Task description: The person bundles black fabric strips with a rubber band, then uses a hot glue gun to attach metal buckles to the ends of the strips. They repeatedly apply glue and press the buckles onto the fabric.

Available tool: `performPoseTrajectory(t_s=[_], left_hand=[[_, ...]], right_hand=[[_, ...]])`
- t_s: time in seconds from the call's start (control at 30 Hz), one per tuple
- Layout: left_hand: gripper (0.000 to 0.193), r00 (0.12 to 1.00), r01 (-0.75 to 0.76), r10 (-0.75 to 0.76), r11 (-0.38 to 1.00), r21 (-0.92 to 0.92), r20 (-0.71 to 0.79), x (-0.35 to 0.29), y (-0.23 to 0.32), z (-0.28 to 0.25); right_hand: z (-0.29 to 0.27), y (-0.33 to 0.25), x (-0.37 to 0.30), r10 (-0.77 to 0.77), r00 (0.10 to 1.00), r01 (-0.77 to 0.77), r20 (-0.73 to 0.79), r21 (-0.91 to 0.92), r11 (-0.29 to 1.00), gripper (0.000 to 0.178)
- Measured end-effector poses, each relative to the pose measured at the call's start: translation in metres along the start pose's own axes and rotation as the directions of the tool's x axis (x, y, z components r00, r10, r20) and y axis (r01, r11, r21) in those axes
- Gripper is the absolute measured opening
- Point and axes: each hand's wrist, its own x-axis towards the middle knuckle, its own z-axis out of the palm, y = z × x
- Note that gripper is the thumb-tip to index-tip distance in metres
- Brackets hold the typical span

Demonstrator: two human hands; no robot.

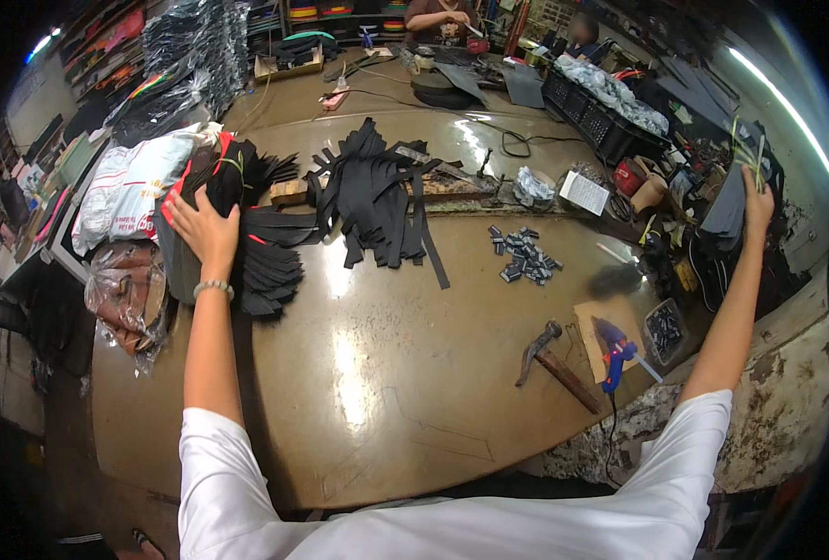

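My left hand [207, 231] lies with spread fingers on a stack of dark fabric pieces [183, 254] with red edges. Beside it, bundles of black strips [270, 275] fan out, one tied with a yellow-green tie. Far off to the right, my right hand [758, 198] is raised and closed around thin yellow-green ties [749, 154], next to upright dark grey sheets [724, 210]. Loose black strips [368, 191] are heaped at the table's middle. Nearer the right, a pile of small black-and-silver pieces [526, 257] sits on the tabletop.
A hammer [559, 369] and blue glue gun [617, 364] lie at the right front, beside a clear tub [664, 331]. White sacks [130, 187] and a plastic-wrapped brown bundle [127, 294] stand left. A black crate [592, 117] is at the back right. Two other people sit at the far end.
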Motion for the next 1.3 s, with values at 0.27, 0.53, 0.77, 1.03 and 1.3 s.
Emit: performPoseTrajectory(t_s=[0.27, 0.53, 0.77, 1.03, 1.3], left_hand=[[0.053, 0.962, -0.273, 0.264, 0.947, -0.168, -0.074, -0.003, -0.013, 0.013], [0.038, 0.984, -0.172, 0.117, 0.817, -0.551, -0.134, 0.026, -0.015, -0.058], [0.04, 0.987, -0.056, 0.15, 0.643, -0.764, 0.054, 0.038, -0.038, -0.204], [0.059, 0.711, 0.286, 0.391, 0.599, -0.748, 0.585, -0.013, -0.054, -0.231], [0.041, 0.806, -0.252, 0.552, 0.647, -0.719, 0.215, -0.09, -0.046, -0.192]], right_hand=[[0.061, 0.128, -0.061, 0.604, 0.752, -0.166, 0.263, -0.812, 0.56, 0.113], [0.094, -0.022, -0.102, 0.185, 0.489, 0.019, 0.853, -0.222, 0.975, 0.065], [0.067, -0.226, -0.165, -0.158, 0.513, 0.057, 0.844, 0.15, 0.987, 0.06], [0.009, -0.343, -0.306, -0.558, 0.058, 0.044, 0.828, 0.557, 0.83, 0.055], [0.04, -0.369, -0.446, -0.608, 0.05, -0.23, 0.793, 0.601, 0.765, 0.037]])
